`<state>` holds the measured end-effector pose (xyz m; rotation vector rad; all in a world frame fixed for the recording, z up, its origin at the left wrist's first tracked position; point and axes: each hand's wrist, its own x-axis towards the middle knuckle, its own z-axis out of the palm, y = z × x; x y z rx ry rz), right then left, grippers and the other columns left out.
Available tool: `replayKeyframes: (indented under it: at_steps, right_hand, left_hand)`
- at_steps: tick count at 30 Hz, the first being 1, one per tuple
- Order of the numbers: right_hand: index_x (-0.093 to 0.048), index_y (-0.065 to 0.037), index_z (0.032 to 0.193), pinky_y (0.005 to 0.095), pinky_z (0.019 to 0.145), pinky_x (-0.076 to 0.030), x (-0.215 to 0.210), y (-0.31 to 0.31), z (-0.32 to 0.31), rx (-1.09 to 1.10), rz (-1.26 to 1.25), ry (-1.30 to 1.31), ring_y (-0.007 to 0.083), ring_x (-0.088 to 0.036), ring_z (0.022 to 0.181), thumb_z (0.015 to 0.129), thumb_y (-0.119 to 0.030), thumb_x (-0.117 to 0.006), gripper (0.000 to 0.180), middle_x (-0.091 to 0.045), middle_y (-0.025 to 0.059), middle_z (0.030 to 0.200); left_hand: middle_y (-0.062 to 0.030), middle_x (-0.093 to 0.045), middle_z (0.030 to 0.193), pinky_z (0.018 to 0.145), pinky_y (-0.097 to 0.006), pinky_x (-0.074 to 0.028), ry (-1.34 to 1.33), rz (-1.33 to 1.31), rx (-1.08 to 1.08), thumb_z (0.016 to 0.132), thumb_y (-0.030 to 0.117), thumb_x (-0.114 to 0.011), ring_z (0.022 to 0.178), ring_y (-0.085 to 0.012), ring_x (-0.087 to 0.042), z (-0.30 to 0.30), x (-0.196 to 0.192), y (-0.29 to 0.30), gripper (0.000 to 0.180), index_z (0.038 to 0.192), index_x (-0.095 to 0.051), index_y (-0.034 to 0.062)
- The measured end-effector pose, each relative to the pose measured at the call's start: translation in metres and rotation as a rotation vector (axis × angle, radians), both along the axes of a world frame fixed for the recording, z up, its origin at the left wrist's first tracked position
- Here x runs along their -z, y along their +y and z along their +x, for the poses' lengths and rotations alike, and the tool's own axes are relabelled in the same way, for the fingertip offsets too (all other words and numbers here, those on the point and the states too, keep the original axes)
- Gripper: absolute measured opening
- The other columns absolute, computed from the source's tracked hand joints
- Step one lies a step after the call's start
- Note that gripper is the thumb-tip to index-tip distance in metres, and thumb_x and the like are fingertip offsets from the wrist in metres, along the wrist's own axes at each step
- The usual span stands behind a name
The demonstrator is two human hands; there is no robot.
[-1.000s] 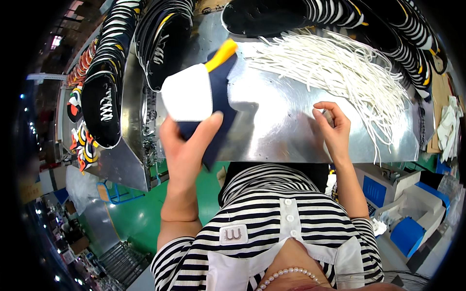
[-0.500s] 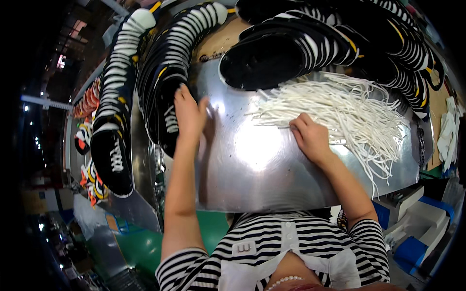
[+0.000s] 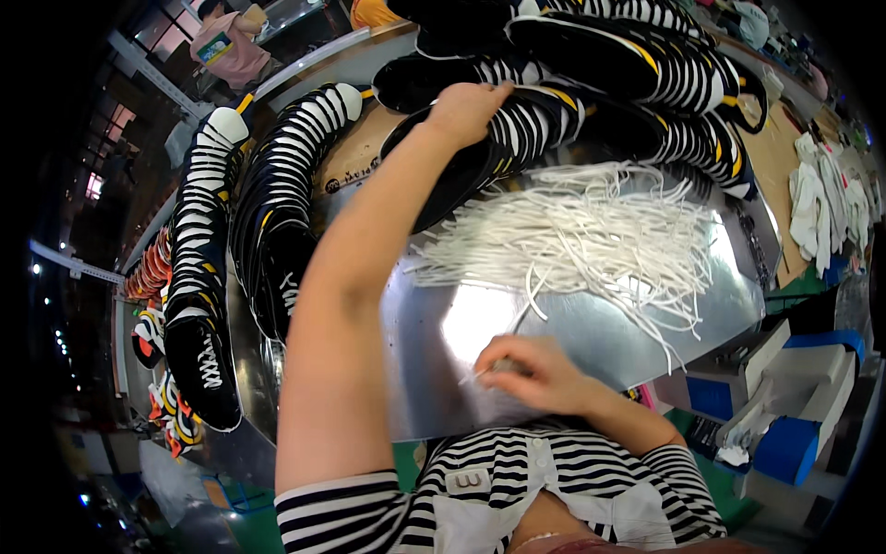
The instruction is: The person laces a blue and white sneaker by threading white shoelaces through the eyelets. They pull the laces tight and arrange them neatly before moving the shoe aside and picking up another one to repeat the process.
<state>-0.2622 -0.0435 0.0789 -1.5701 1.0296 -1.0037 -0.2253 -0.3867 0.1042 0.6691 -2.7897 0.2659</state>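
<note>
My left hand [image 3: 466, 113] reaches far across the table to a nested row of black-and-white striped shoe uppers [image 3: 535, 125]. Its fingers are bent together at the edge of one upper, with the tips partly hidden. Close to my body, my right hand [image 3: 535, 374] is closed around a small greyish thing, blurred and too covered to name; a pale tip pokes out by the fingers. Between the two hands a loose heap of white shoelaces [image 3: 572, 235] lies on the shiny metal tabletop [image 3: 425, 369].
Two long stacks of striped uppers, an outer stack [image 3: 198, 240] and an inner stack [image 3: 286, 175], stand at left. More uppers [image 3: 628, 60] fill the back. White cloths [image 3: 812, 198] lie at far right, above a grey-and-blue machine [image 3: 794, 406]. Another person [image 3: 231, 51] is at the far left.
My left hand has moved from the inner left stack to the uppers at the back. My right hand has left the laces and come down toward my body. The whole view has shifted.
</note>
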Motion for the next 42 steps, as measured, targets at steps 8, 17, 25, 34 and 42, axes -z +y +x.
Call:
replayKeyframes:
  at_steps: [8,17,25,34,42]
  right_hand:
    - [-0.059,-0.009,0.117,0.0396,0.067,-0.05,0.067,-0.075,-0.08,0.776,-0.358,0.583,0.032,-0.066,0.079,0.093,-0.014,-0.061,0.024,-0.068,0.0113,0.099]
    - [-0.06,-0.011,0.106,0.0442,0.067,-0.051,0.121,-0.066,-0.175,0.915,-0.275,0.937,0.0356,-0.067,0.08,0.091,-0.018,-0.06,0.016,-0.067,0.0083,0.105]
    - [-0.062,-0.005,0.102,0.0284,0.066,-0.05,0.072,-0.056,-0.165,0.881,-0.415,0.414,0.017,-0.067,0.074,0.091,-0.016,-0.066,0.016,-0.069,0.0045,0.082]
    - [-0.061,-0.012,0.109,0.0338,0.072,-0.051,-0.163,0.09,-0.171,-0.098,-0.534,-0.55,0.0177,-0.059,0.085,0.089,-0.027,-0.067,0.026,-0.059,0.0041,0.098]
    - [-0.057,-0.007,0.105,0.0147,0.043,-0.023,-0.009,0.099,-0.068,0.428,0.232,-0.698,0.0007,-0.037,0.05,0.094,-0.014,-0.064,0.015,-0.061,0.0037,0.078]
  left_hand:
    - [-0.022,-0.037,0.15,0.114,-0.05,-0.026,0.284,-0.155,-0.112,0.08,-0.003,-0.059,0.14,-0.0401,-0.034,0.104,0.036,0.147,0.062,0.14,-0.045,0.003]
    - [-0.0238,-0.048,0.141,0.109,-0.048,-0.036,0.177,0.143,-0.193,0.083,0.023,-0.072,0.129,-0.0394,-0.048,0.175,0.105,0.228,0.059,0.131,-0.052,-0.0038]
    - [-0.018,-0.069,0.108,0.09,-0.04,-0.048,0.429,0.087,-0.295,0.085,0.009,-0.067,0.102,-0.0318,-0.065,0.184,0.076,0.248,0.029,0.113,-0.066,0.0021]
    - [-0.0088,-0.052,0.14,0.111,-0.043,-0.039,1.834,1.713,-0.445,0.1,0.007,-0.051,0.129,-0.0246,-0.05,0.189,0.083,0.365,0.043,0.141,-0.043,0.0054]
    - [-0.0114,-0.059,0.116,0.092,-0.035,-0.045,1.6,1.276,-0.31,0.092,0.0,-0.058,0.106,-0.0206,-0.057,0.164,0.044,0.345,0.038,0.128,-0.047,0.003]
